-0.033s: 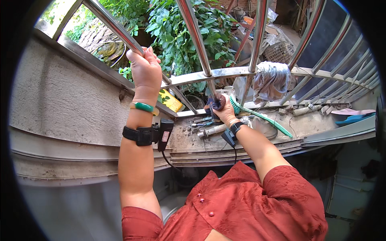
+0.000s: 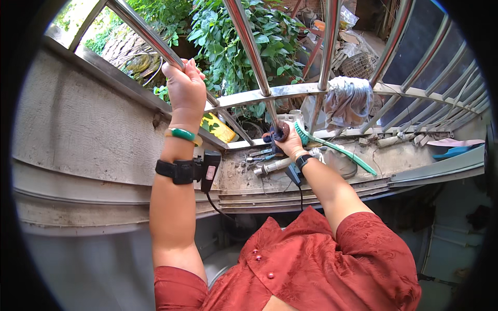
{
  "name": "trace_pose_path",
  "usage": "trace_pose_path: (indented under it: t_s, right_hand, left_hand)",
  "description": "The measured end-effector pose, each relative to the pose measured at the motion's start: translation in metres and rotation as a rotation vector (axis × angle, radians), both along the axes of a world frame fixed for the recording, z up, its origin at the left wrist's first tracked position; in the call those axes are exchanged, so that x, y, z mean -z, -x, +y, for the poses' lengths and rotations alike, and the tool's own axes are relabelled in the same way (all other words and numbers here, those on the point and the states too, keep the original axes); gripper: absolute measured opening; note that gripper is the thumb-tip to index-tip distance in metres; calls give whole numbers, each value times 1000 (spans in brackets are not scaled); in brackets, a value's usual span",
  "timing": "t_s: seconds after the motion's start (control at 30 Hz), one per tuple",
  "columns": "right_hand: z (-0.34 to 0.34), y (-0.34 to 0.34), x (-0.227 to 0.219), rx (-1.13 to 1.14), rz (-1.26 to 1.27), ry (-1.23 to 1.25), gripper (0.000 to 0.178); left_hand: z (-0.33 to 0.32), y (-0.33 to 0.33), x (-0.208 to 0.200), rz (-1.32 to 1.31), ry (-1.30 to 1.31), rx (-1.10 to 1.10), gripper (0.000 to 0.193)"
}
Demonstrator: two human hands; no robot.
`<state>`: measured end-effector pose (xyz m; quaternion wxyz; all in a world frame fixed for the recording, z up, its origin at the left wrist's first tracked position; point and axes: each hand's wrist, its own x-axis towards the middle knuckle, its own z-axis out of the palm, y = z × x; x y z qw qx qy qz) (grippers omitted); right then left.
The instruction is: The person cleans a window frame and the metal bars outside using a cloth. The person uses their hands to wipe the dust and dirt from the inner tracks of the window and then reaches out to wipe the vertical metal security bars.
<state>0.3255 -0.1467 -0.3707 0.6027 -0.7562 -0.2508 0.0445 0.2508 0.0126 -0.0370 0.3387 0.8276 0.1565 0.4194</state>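
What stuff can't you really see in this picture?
Head view only:
- The dark round thing in the right hand: the fingers cover most of it, so its kind stays unclear.
- The left hand wraps the metal bar, hiding that stretch of it.
- Small tools on the dirty ledge: too small to tell apart.
- The green-handled brush: the hand hides its head end.
- The picture's rim is black, so the corners are cut off.

no visible change, both hands unmoved
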Motion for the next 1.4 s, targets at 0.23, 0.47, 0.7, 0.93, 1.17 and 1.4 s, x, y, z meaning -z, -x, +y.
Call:
trace_pose_path:
  t_s: [0.23, 0.47, 0.7, 0.93, 1.17, 1.4]
  right_hand:
    - [-19, 1, -82, -48, 57, -169, 43]
    - [-67, 30, -166, -205, -130, 2, 51]
    - [1, 53, -120, -245, -485, 162, 45]
    - [50, 56, -51, -520, -334, 793, 29]
    - [86, 56, -34, -276, -247, 1098, 12]
    - [33, 38, -101, -500, -380, 762, 26]
  left_hand:
    - [10, -10, 4, -80, 140, 26, 16]
    - [32, -14, 20, -21, -123, -130, 16]
    - [17, -19, 16, -23, -151, -143, 16]
    - [21, -5, 18, -26, -92, -72, 16]
    - [21, -4, 13, 27, -84, -52, 18]
    - [18, -9, 12, 55, -188, -145, 29]
